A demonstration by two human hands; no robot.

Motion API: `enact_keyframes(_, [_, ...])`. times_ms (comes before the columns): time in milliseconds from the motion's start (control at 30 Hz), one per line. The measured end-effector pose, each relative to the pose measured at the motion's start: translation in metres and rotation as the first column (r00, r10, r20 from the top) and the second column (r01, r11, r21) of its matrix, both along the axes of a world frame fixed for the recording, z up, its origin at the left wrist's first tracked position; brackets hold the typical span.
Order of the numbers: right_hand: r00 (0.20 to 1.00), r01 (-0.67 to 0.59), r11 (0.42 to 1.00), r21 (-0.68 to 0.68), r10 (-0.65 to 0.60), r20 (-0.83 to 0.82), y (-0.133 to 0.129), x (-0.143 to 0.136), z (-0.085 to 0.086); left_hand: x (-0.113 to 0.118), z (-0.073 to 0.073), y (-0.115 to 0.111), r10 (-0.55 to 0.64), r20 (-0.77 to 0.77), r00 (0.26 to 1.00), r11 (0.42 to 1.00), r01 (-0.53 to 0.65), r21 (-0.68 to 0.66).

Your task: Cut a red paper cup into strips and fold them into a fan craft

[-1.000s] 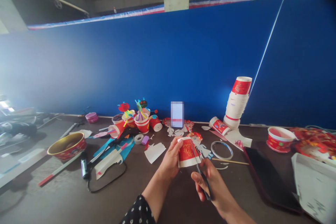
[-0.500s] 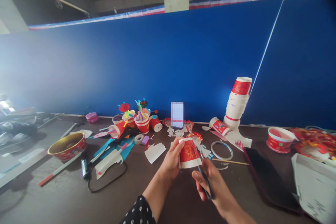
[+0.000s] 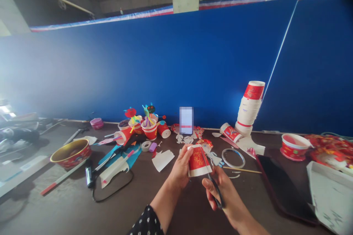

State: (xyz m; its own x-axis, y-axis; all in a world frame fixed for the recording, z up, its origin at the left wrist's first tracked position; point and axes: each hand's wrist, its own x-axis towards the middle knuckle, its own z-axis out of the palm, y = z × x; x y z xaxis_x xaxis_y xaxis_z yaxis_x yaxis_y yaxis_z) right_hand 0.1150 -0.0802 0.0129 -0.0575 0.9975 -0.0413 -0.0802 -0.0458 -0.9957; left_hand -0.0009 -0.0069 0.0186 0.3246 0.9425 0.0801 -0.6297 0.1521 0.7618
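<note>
A red and white piece of paper cup (image 3: 198,161) with gold print is pinched at its left edge by my left hand (image 3: 180,167). My right hand (image 3: 222,187) is closed round the dark handles of a pair of scissors (image 3: 217,190). The scissor blades meet the right side of the cup piece; how far apart they stand I cannot tell. Just beyond the piece lie red and white paper scraps (image 3: 205,143). To the right of the blades a ring of clear tape (image 3: 233,158) lies flat, with a thin wooden stick (image 3: 242,170) in front of it.
A phone (image 3: 186,121) stands upright at the back. Stacked paper cups (image 3: 249,108) rise at the back right, near a dark tablet (image 3: 284,187). Decorated cups (image 3: 149,129), a gold-lined bowl (image 3: 71,153) and a black cable (image 3: 111,197) are on the left.
Both hands keep nearly the same place. The scissors and the cup piece have shifted only very slightly.
</note>
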Motion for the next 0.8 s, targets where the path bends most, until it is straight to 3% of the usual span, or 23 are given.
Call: enact_keyframes(800, [1.0,-0.028,1.0,0.013,0.028,-0.013,-0.0015,-0.0008,-0.0011,-0.0006,0.0053,-0.0005,0.041,-0.001,0.999,0.999,-0.041,-0.01])
